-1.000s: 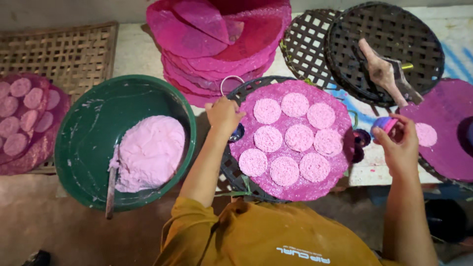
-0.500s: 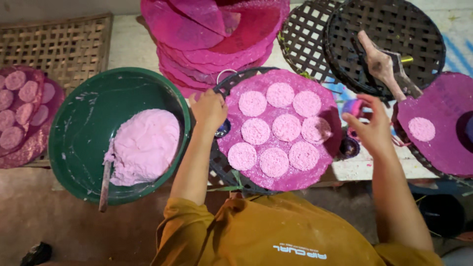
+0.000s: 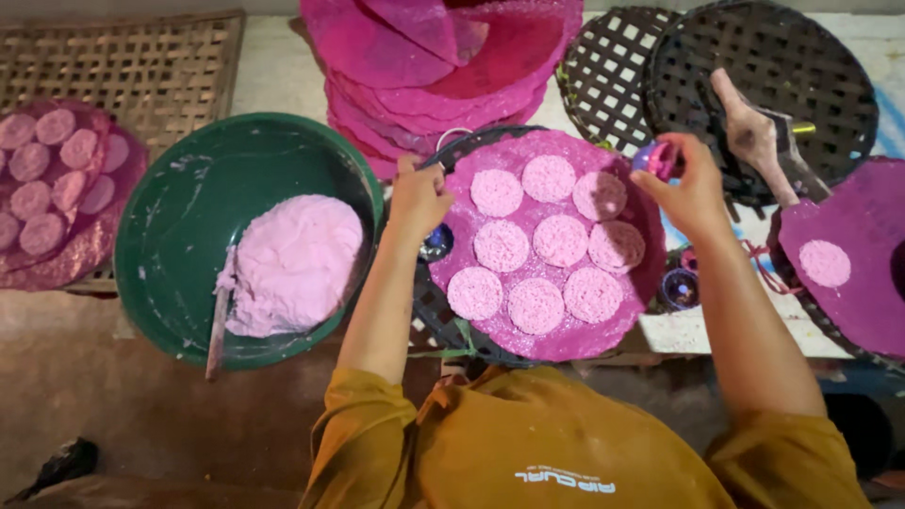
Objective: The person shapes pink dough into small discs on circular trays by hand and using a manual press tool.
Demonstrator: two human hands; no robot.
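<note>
A round magenta sheet (image 3: 556, 325) is laid over a dark woven round tray (image 3: 436, 306) directly in front of the person, and eight pale pink, grainy flat discs (image 3: 534, 304) are set on it in three rows, close together but apart. The sheet's left edge is pinched by the left hand (image 3: 418, 196), whose fingers are curled shut upon it near the tray rim. A small round pink and blue mould (image 3: 657, 158) is gripped between the fingertips of the right hand (image 3: 691, 188), which is held closed around it above the sheet's upper right edge, just beside the nearest disc. To the left, touching the tray, a large green round basin (image 3: 179, 217) is seen with a mound of pale pink dough (image 3: 294, 264) in its right half and a flat stick (image 3: 217, 325) leaned against the dough. Behind the sheet a stack of crumpled magenta sheets (image 3: 443, 66) is piled. At the far left another magenta sheet with pink discs (image 3: 57, 203) is rested on a light woven bamboo mat (image 3: 123, 57). At the upper right two more dark woven trays (image 3: 768, 66) are overlapped, and another person's hand (image 3: 749, 132) is reached across them. Below it a further magenta sheet (image 3: 853, 283) is seen bearing a single pale disc (image 3: 825, 263).
</note>
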